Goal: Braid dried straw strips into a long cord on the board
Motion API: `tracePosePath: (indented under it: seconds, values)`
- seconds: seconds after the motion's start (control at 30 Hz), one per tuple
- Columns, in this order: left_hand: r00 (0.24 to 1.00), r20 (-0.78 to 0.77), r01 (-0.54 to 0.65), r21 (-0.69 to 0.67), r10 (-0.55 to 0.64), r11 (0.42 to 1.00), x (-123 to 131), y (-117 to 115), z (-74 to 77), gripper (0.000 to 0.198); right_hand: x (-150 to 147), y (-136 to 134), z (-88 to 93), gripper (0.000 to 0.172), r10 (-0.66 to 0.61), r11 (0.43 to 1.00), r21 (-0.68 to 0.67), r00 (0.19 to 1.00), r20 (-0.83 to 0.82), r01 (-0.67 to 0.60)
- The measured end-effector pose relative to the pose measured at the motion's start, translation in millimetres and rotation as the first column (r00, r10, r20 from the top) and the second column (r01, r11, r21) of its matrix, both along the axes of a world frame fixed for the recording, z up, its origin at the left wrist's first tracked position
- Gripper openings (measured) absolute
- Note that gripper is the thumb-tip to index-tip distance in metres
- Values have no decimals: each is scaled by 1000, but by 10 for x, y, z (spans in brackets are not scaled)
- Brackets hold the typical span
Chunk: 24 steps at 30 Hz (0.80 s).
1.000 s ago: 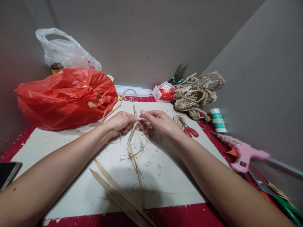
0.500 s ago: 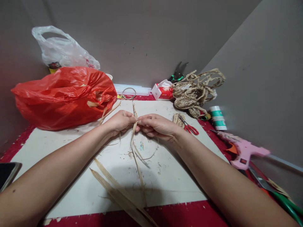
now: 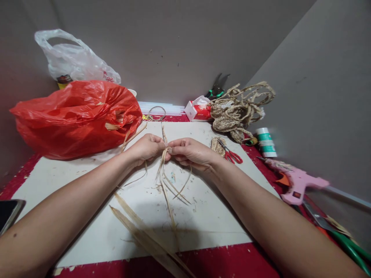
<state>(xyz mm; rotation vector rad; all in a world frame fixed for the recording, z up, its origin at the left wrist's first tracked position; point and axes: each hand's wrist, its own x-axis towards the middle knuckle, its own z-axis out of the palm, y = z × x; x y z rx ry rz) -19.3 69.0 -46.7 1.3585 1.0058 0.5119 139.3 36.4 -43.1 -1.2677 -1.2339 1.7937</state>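
My left hand (image 3: pixel 151 149) and my right hand (image 3: pixel 188 152) meet over the middle of a white sheet (image 3: pixel 92 216). Both are closed in a pinch on a thin bundle of dried plant-fibre strips (image 3: pixel 164 175). A short twisted length of it points away beyond my fingers, and loose ends fan out towards me. The exact grip between the fingertips is partly hidden. Nearer to me lie wide dry leaf strips (image 3: pixel 139 233), running off the bottom edge. Right of my right hand are red-handled scissors (image 3: pixel 232 156) against a small braided coil (image 3: pixel 217 147).
At the left sits a red plastic bag (image 3: pixel 78 119), a white bag (image 3: pixel 78 63) behind it. A phone (image 3: pixel 10 214) lies far left. Back right are a tissue pack (image 3: pixel 199 109), a rope heap (image 3: pixel 239 112) and pruning shears (image 3: pixel 216 87); at the right, a pink glue gun (image 3: pixel 300 181).
The loose fibre ends below my fingers have shifted and spread, with one thin strand now hanging under my right hand. Both hands keep their pinch. The view has moved very slightly.
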Motion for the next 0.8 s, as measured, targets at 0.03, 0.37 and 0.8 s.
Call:
tracePosePath:
  seconds: [0.03,0.37,0.8]
  values:
    - [1000,0,5,5,-5,1000,-1,-1,0,27,6,4,-1,5,-9,1000,1,1000,-5,9]
    - [1000,-2,12,4,-12,1000,1,0,1,28,-26,-2,-20,6,-17,999,27,1000,19,17]
    - [999,30,39,-9,-39,999,-11,19,-15,29,12,11,-31,9,-4,998,60,997,77,-1]
